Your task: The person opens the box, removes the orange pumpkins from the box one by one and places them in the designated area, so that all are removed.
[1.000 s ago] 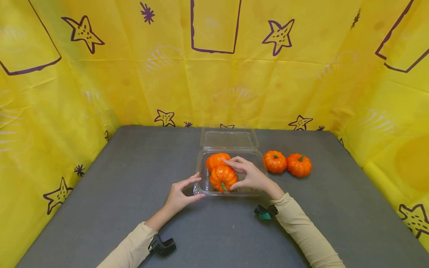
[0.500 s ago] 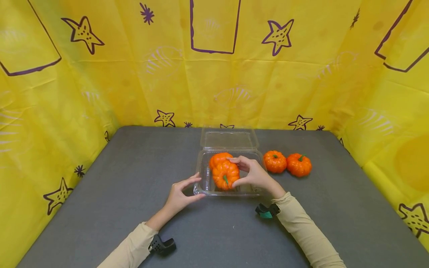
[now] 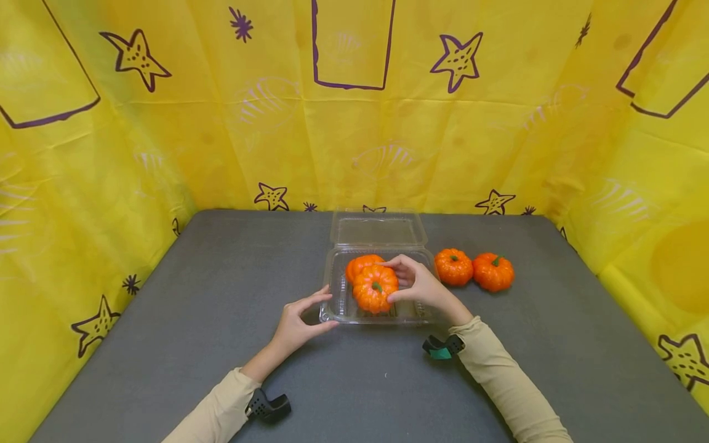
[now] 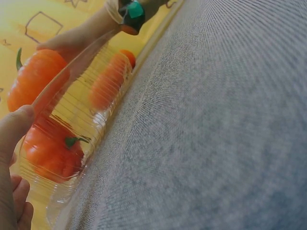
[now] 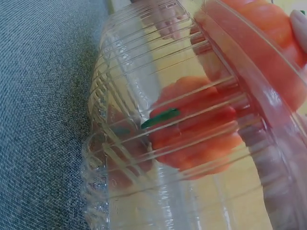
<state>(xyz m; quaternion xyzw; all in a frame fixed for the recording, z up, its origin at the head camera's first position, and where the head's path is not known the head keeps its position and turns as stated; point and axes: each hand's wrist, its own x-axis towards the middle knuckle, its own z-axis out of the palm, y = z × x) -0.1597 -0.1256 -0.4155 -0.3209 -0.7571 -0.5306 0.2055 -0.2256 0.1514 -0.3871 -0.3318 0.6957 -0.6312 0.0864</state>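
In the head view, a clear plastic clamshell container (image 3: 338, 292) lies with its lid folded back. My left hand (image 3: 296, 321) holds its left side near the front corner, thumb on the rim in the left wrist view. My right hand (image 3: 418, 286) grips a small orange pumpkin (image 3: 375, 290) with a green stem from its right side. This pumpkin is above the container's base, at rim height in the left wrist view. Another orange pumpkin (image 3: 360, 264) sits inside the container just behind, partly hidden by the held one; its stem (image 5: 160, 117) shows through the plastic wall.
Two more orange pumpkins (image 3: 454, 268) (image 3: 493, 272) sit side by side on the grey table (image 3: 232, 271), right of the container. The container's transparent lid (image 3: 378, 229) lies toward the back. A yellow patterned cloth (image 3: 354, 135) walls the table at the back and sides.
The right hand has moved the gripped pumpkin slightly right and upward, its stem turning from the front toward the top. The pumpkin behind it shifted a little right. The left hand stays in place.
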